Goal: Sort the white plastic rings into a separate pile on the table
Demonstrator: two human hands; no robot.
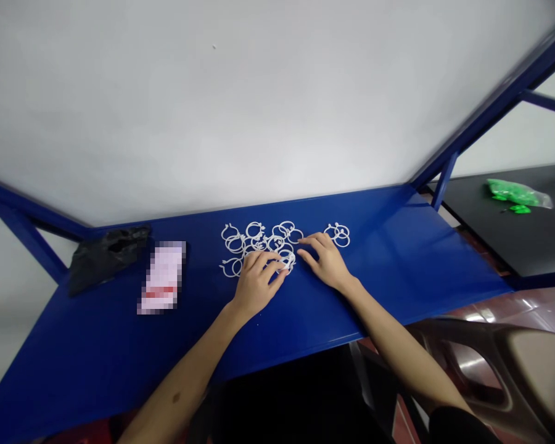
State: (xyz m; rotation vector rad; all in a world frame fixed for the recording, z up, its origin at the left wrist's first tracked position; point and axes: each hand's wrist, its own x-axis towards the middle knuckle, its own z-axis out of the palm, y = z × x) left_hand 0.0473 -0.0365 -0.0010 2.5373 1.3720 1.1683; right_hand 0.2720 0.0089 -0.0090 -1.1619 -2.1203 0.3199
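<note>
Several thin white plastic rings with small clasp-like ends lie in a loose, overlapping pile [274, 244] on the blue table. My left hand [256, 282] rests over the pile's near side, its thumb and index finger pinching a white ring [290, 264] at the right edge. The fingers cover part of the rings beneath. To the right of the pile is my right hand [326, 260], palm down with thumb and fingers apart; its fingertips come close to a ring at the pile's edge. Beyond that hand lies a small separate group of rings [342, 235].
The blue table [277, 339] meets a pale wall at the back. On its left lie a black plastic bag [108, 253] and a blurred-out pink and white object [163, 276]. A bag of green pieces [513, 192] sits on a dark table at right, with a brown chair [490, 364] below.
</note>
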